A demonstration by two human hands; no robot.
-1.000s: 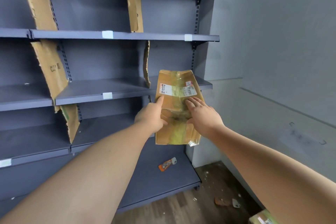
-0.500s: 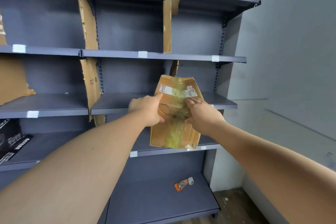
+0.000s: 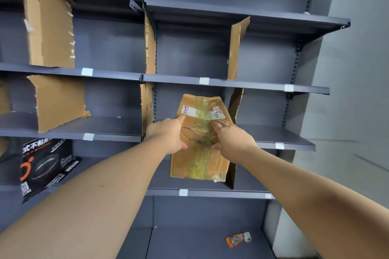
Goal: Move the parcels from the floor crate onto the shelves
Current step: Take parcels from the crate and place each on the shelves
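Observation:
A flat brown cardboard parcel (image 3: 200,160), wrapped with clear yellowish tape and bearing white labels near its top, is held upright in front of the dark grey shelving (image 3: 273,139). My left hand (image 3: 168,134) grips its left edge and my right hand (image 3: 231,139) grips its right edge. The parcel's top reaches into the bay between two shelf boards, just left of a torn cardboard divider (image 3: 235,107). The floor crate is out of view.
Cardboard dividers (image 3: 50,27) stand on the upper shelves. A black printed box (image 3: 46,168) leans on a left-hand shelf. A small orange-and-white object (image 3: 239,238) lies on the bottom shelf. White tags (image 3: 204,80) mark the shelf edges. A pale wall (image 3: 357,90) borders the right.
The view has tilted upward, bringing higher shelves into sight and losing the floor. Both hands have lifted the parcel higher, up to the middle shelf.

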